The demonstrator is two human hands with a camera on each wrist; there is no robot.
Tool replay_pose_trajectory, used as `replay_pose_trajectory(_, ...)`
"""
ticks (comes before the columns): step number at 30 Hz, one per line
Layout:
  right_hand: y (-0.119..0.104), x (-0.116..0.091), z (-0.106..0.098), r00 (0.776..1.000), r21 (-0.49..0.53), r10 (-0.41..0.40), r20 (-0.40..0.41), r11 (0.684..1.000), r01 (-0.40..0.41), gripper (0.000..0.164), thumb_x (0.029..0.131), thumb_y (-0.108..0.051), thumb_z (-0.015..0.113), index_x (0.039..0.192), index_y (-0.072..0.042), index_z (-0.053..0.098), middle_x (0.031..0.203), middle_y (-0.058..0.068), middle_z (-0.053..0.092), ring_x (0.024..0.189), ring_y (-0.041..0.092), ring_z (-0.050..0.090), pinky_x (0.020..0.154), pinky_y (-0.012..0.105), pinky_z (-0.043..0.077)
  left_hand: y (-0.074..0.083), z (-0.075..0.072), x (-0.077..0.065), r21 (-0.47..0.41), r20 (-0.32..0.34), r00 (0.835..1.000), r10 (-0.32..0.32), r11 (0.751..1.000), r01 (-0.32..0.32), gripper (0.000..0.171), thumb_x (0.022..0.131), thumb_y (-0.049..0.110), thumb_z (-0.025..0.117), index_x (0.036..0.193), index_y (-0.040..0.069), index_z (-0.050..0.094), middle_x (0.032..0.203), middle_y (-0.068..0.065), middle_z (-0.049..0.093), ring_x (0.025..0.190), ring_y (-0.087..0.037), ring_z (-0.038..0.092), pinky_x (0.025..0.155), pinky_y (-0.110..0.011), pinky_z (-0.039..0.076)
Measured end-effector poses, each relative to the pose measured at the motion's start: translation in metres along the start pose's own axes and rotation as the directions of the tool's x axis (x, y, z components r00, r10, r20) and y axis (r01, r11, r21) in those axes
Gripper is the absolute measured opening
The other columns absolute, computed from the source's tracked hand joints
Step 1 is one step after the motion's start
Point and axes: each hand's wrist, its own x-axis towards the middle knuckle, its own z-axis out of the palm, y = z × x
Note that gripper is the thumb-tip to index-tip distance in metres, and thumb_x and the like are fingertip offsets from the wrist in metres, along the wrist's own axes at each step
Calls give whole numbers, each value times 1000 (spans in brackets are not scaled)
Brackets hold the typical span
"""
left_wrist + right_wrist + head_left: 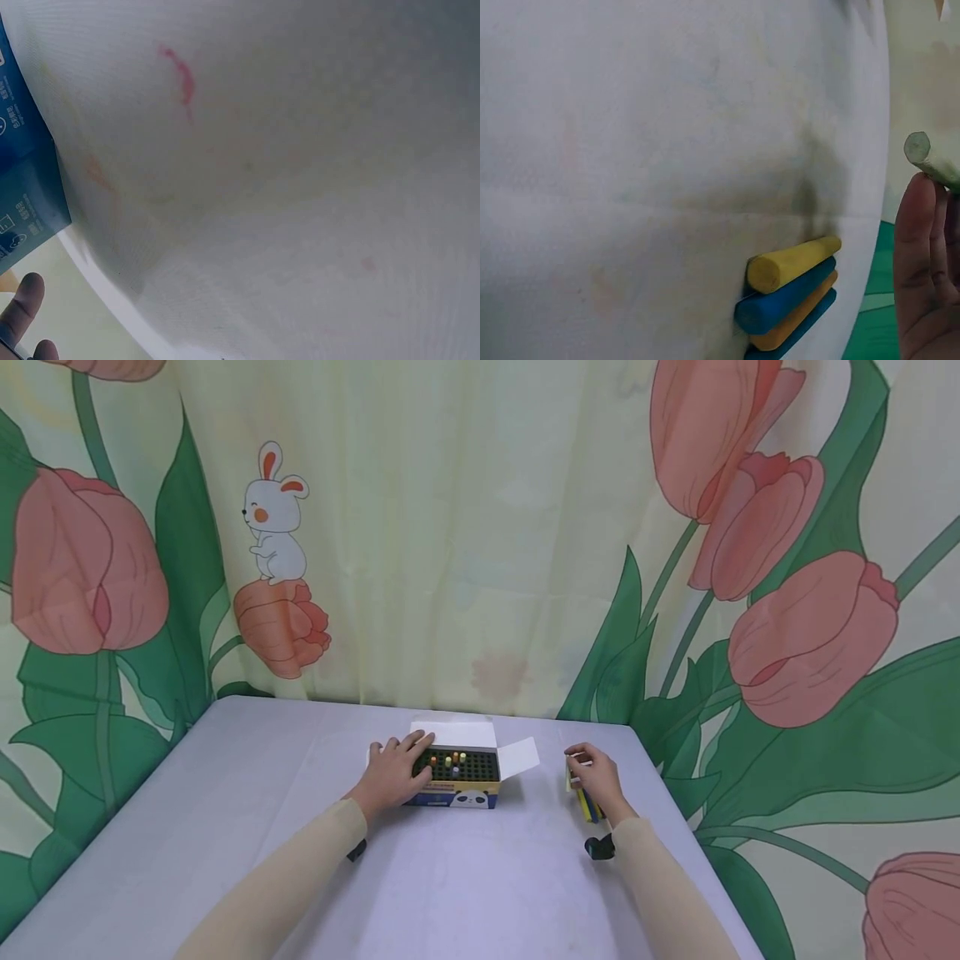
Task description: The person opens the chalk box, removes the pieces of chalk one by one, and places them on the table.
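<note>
The pale green stick point(918, 148) is up off the counter point(487, 877), pinched by the right hand point(596, 777); its far end runs out of the right wrist view, and in the head view the fingers cover part of it. Below it lie a yellow stick point(791, 266), two blue ones and an orange one side by side, the lowest cut off by the frame edge.

To their left stands the open box point(465, 787), flaps out, with a few coloured sticks point(448, 762) upright in its black grid. The left hand point(388, 774), fingers spread, rests on the box's left end and hides the holes there. The left wrist view catches only a cropped blue corner of the box and fingertips; its small print is unreadable. Behind hangs a tulip-patterned curtain point(465, 568).
</note>
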Motion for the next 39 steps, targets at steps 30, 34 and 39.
replay_pose_trajectory(30,22,-13,-7,990,-328,89,108,943,-49,17,98,-14,65,112,-7,72,111,15,68,96,27,60,80,41,51,1,-6,2,4,50,999,-10,1000,10,71,99,53,44,163,26,34,165,-5,40,127,-39,53,101,-68,32)
replay_pose_trajectory(34,22,-13,-8,986,-311,103,131,949,-58,17,98,-9,62,110,-7,74,115,14,69,100,27,59,86,43,51,0,-6,3,25,54,998,-12,1000,11,71,100,55,42,164,27,34,165,-5,40,128,-39,53,102,-68,33)
replay_pose_trajectory(39,22,-14,-8,984,-300,109,138,952,-63,18,97,-6,60,108,-6,75,118,14,69,103,28,58,90,44,52,1,-7,3,25,71,997,-10,1000,8,72,101,59,43,164,26,33,165,-7,39,131,-41,52,104,-70,32)
